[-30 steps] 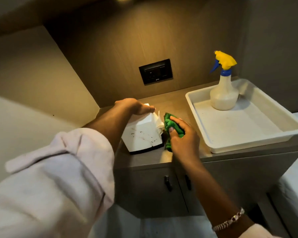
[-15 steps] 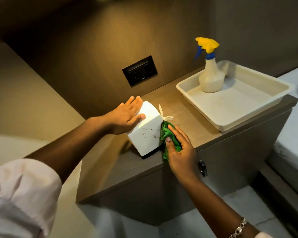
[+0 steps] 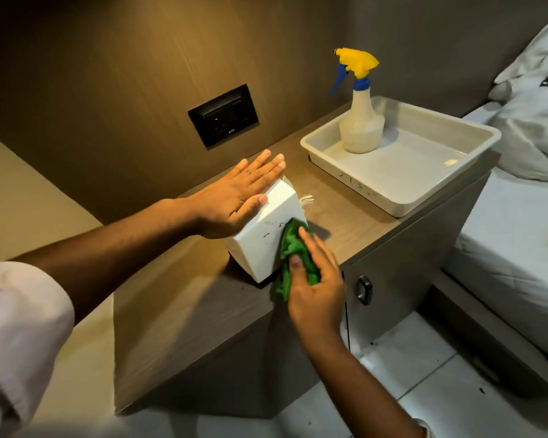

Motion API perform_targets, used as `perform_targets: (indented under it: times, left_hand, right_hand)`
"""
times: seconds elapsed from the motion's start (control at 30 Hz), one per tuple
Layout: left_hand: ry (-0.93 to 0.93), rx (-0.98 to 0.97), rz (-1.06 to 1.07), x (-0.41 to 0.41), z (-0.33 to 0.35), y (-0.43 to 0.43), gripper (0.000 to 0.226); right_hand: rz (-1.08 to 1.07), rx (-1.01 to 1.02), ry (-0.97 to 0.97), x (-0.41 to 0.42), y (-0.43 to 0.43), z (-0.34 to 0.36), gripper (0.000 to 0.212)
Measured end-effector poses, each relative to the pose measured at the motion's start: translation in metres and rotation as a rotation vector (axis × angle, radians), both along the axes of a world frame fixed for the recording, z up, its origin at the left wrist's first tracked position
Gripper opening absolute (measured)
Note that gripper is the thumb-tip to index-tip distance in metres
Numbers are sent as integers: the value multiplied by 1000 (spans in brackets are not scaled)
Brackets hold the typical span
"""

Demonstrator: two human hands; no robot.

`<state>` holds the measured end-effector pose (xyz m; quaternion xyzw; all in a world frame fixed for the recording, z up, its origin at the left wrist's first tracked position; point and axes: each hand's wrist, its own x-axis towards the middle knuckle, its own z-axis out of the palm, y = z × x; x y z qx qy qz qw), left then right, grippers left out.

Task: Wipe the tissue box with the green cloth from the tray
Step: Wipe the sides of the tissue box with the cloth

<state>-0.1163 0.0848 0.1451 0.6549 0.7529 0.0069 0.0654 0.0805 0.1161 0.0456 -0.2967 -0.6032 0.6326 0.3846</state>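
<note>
A white tissue box [image 3: 260, 245] with dark specks on its near face lies tipped on the wooden bedside cabinet [image 3: 203, 298], a tissue sticking out at its far end. My left hand [image 3: 234, 197] lies flat on the box's upper left side, fingers straight and together. The green cloth [image 3: 293, 257] is bunched in my right hand [image 3: 317, 279], which presses it against the box's near right face. The white tray [image 3: 393, 191] stands to the right on the cabinet top.
A spray bottle [image 3: 359, 121] with a yellow and blue trigger stands in the tray's far left corner. A black socket panel [image 3: 223, 115] is set in the wooden wall behind. A bed with white linen [image 3: 519, 216] flanks the cabinet on the right.
The view has shifted left and nearer. My left hand went from gripping the box's top to lying flat on its side. The cloth moved from the box's right end onto its near face.
</note>
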Motion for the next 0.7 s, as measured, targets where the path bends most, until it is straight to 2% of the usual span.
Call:
perform_targets:
  times: [0.13,0.27,0.37,0.57,0.7]
  left_hand:
    - [-33,37,26,3,-2,-1,60]
    - [-34,28,31,6,1,-2,61]
    - [-34,26,37,7,2,-2,62]
    - [-33,33,46,9,3,-2,63]
    - [-32,36,42,8,2,-3,62]
  right_hand:
    - [-41,-59,-31,-21,11,18,42]
    - [-13,145,-37,-14,-39,9,52]
    - [61,210,-45,-3,-47,-5,62]
    - [-141,92,-11,-28,-13,5,48]
    - [-112,200,-19,-28,-45,3,52]
